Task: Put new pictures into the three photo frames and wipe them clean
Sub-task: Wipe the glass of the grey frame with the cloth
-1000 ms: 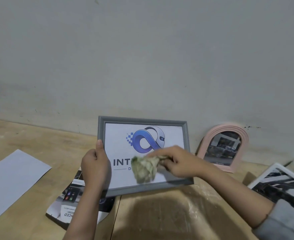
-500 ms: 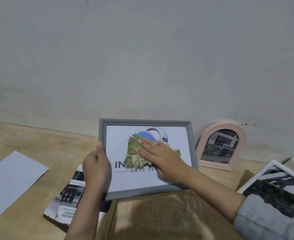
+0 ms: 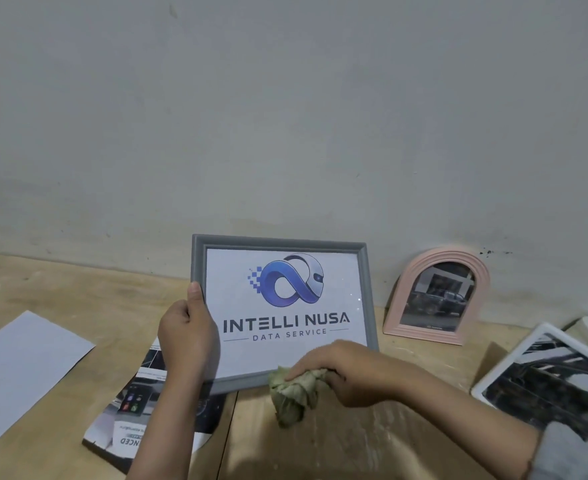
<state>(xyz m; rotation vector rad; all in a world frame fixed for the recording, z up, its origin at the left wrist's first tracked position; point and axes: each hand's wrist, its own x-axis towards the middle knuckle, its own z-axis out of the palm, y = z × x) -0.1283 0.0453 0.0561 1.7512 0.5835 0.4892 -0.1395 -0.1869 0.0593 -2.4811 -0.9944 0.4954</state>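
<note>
**Cloth drops to the grey frame's lower edge**

Half a second ago the right hand (image 3: 346, 370) pressed the green cloth (image 3: 294, 393) flat over the logo in the middle of the glass; it has now slid down to the frame's near right corner, and the whole print, "INTELLI NUSA DATA SERVICE", shows uncovered. The frame sits a little more upright than before.

At the far left of the wooden counter (image 3: 78, 296) lies a blank white sheet (image 3: 19, 372). Just right of it, nearer the person, a printed brochure (image 3: 136, 420) lies flat, partly under the left forearm. The left hand (image 3: 187, 336) holds the grey frame (image 3: 280, 242) by its left edge, thumb on the front of the moulding and fingers wrapped behind, keeping it tilted back with its bottom edge on the counter. The right hand's grip is curled round the crumpled cloth, bunching it against the bottom rail, with most of the cloth hanging below the frame onto the counter.

To the right, a pink arched frame (image 3: 434, 332) leans against the wall (image 3: 285, 116), holding a dark photo of a vehicle. Further right and nearer, a white frame (image 3: 493, 379) lies tilted on the counter with a dark picture in it, its near corner hidden by a grey sleeve (image 3: 576, 455). A white object at the right edge is too cut off to identify.
</note>
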